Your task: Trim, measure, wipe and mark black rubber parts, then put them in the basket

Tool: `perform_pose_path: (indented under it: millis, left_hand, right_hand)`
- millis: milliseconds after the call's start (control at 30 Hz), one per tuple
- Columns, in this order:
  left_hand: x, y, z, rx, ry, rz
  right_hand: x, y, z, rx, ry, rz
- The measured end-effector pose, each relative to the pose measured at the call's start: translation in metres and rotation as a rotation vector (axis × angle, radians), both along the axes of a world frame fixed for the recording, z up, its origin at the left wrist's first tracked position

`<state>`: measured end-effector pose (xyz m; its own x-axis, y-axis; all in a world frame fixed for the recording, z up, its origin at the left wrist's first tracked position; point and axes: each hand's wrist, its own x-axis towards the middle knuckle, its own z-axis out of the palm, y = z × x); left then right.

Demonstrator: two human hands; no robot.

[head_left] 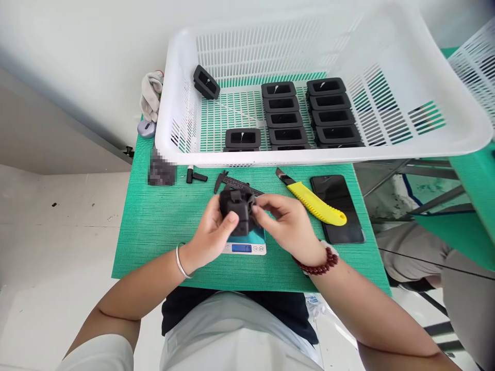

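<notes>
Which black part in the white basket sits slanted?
The black part in the far-left corner of the white basket: it sits askew and alone; the other parts line up in columns.

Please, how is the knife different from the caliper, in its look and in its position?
Look: the knife has a bright yellow handle, while the caliper is dark.
Position: the knife's handle lies partly over the phone; the caliper is farther left, partly hidden behind the part in the left hand, with the right hand at its side.
Shared: both lie slantwise on the green table.
</notes>
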<state>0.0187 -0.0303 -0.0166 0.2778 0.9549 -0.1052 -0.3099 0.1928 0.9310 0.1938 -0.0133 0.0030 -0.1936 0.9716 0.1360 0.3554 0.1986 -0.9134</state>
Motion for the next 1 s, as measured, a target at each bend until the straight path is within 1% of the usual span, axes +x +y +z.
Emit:
perform_pose_path:
  millis: [33,100,267,333,400,500,533,567,733,867,900,967,1000]
  left_hand:
    - [-0.002,0.002,-0.002,0.020,0.002,0.035]
    - [-0.003,0.005,-0.004,0.037,-0.004,0.045]
    - [0.001,0.003,-0.001,-0.049,-0.036,-0.147]
    - [0.002,0.003,0.002,-0.071,-0.034,-0.167]
    - [-0.001,0.004,0.005,-0.048,-0.026,-0.119]
    - [-0.007,0.008,0.005,0.013,-0.012,0.000]
    - [-0.009,0.009,0.004,0.026,-0.008,0.014]
    - [-0.010,0.010,0.003,0.035,-0.009,0.002]
    - [-0.007,0.010,-0.001,0.022,-0.038,-0.184]
    - [-0.005,0.006,0.003,-0.008,-0.050,-0.226]
    - [-0.006,0.005,0.004,-0.022,-0.055,-0.242]
    - [-0.007,0.002,0.008,-0.040,-0.066,-0.285]
    - [-0.008,0.000,0.009,-0.037,-0.078,-0.297]
  right_hand:
    - [-0.001,0.000,0.000,-0.014,0.004,0.039]
    - [-0.003,-0.001,-0.001,-0.010,0.007,0.073]
    - [0.000,-0.002,-0.002,0.019,0.018,-0.047]
    - [0.000,-0.001,-0.002,0.010,0.014,-0.054]
    - [-0.001,-0.001,-0.001,0.009,0.012,-0.020]
    - [-0.005,-0.001,0.000,0.007,0.015,0.083]
    - [-0.006,-0.001,0.000,0.012,0.017,0.108]
    - [-0.007,-0.001,0.000,0.021,0.020,0.118]
    - [-0.005,-0.002,0.001,0.045,0.023,0.022]
    - [-0.001,-0.002,0.001,0.023,0.024,0.010]
    - [0.002,0.000,0.000,0.010,0.036,-0.014]
    - [0.010,0.005,-0.004,-0.023,0.083,-0.136]
    - [0.015,0.008,-0.006,-0.037,0.121,-0.236]
